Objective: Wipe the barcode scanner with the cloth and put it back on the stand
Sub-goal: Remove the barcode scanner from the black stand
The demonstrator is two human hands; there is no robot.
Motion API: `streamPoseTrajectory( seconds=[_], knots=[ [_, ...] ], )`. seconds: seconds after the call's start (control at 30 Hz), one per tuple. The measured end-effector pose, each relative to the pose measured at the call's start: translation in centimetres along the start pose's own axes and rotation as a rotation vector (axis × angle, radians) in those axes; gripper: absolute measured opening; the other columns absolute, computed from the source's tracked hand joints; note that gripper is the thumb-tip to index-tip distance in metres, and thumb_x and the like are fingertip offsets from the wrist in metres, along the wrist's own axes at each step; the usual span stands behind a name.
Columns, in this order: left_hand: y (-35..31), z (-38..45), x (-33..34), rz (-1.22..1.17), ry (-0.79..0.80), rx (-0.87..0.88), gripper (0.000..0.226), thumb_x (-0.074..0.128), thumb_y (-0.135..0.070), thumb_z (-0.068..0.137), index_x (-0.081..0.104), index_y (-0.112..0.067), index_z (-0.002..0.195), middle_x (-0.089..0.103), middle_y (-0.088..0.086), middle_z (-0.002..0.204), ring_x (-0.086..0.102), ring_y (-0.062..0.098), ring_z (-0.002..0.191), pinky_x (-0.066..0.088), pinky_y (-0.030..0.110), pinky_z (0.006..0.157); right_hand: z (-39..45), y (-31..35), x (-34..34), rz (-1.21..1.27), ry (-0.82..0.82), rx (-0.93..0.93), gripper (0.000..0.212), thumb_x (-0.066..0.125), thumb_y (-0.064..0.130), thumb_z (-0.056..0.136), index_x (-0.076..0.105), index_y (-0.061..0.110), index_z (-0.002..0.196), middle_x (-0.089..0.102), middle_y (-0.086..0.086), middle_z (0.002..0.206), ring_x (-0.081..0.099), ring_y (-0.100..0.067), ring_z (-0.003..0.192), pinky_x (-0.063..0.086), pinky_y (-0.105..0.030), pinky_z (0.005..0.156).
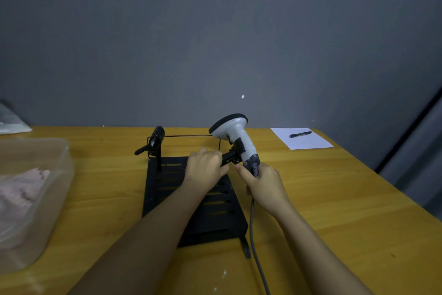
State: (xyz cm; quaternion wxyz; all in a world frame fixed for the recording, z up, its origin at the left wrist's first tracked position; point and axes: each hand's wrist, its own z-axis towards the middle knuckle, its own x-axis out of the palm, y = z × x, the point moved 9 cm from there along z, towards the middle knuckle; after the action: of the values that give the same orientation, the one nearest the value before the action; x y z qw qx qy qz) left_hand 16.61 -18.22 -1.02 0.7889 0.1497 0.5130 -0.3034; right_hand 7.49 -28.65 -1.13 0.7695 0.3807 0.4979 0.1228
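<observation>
While the right hand (264, 187) grips the scanner (235, 135) handle and the left hand (205, 166) pinches the stand (191, 199) clamp, a misaligned handle could slip out.

Single head-worn wide-angle view, facing forward and downward from above the near edge of the surface (334, 199). Both forearms enter from the bottom, close to the lens. A grey wall (215, 31) fills the upper half.

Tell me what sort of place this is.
Probably a plain work desk or test bench, not a shop counter: a bare wooden table against a blank grey wall, a corded barcode scanner at a black stand, and a pen on a paper sheet.
</observation>
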Motion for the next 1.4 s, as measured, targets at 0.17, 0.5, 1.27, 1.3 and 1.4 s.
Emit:
streamPoseTrajectory(
  seconds=[0.17,0.5,1.27,1.3,1.4],
  knots=[
    [0.0,0.0,0.1,0.035,0.012,-0.002,0.036,0.042,-0.043,0.095,0.059,-0.012,0.089,0.066,0.006,0.087,0.056,0.023,0.091,0.031,0.032,0.066,-0.3,-0.2,-0.3,0.023,-0.063,-0.001,0.043,0.058,0.045,0.088,0.047,0.015,0.060,0.050,-0.001,0.054,0.048,-0.018,0.051,0.034,-0.030,0.046],
    [-0.1,0.0,0.1,0.092,0.065,-0.008,0.038,0.043,-0.044,0.095,0.061,-0.011,0.092,0.066,0.006,0.087,0.057,0.024,0.090,0.032,0.032,0.065,-0.1,0.6,-2.5,0.123,-0.122,-0.033,0.041,0.057,0.048,0.087,0.059,0.010,0.074,0.064,-0.012,0.066,0.063,-0.028,0.062,0.051,-0.041,0.054],
    [0.3,-7.4,-14.3,-0.538,-0.121,-0.197,0.039,0.041,-0.036,0.098,0.051,-0.019,0.132,0.054,0.005,0.128,0.043,0.022,0.123,0.037,0.035,0.100,-8.2,5.7,-5.8,0.461,0.054,-0.208,0.041,0.056,0.036,0.092,0.049,0.012,0.059,0.051,-0.004,0.049,0.049,-0.016,0.049,0.040,-0.030,0.056],
    [0.5,-8.4,-14.9,-0.623,-0.115,-0.225,0.039,0.041,-0.035,0.098,0.052,-0.020,0.132,0.054,0.004,0.129,0.045,0.021,0.123,0.037,0.034,0.101,-8.8,6.4,-5.4,0.467,0.070,-0.226,0.041,0.056,0.036,0.092,0.049,0.012,0.059,0.051,-0.003,0.048,0.049,-0.015,0.048,0.041,-0.028,0.056],
    [1.1,-11.6,-16.3,-0.862,-0.080,-0.293,0.041,0.043,-0.029,0.099,0.048,-0.019,0.138,0.051,0.000,0.140,0.047,0.015,0.127,0.035,0.028,0.106,-10.9,8.2,-4.3,0.483,0.108,-0.279,0.043,0.056,0.034,0.093,0.048,0.011,0.057,0.049,0.002,0.044,0.048,-0.010,0.045,0.040,-0.020,0.053]
  ],
)
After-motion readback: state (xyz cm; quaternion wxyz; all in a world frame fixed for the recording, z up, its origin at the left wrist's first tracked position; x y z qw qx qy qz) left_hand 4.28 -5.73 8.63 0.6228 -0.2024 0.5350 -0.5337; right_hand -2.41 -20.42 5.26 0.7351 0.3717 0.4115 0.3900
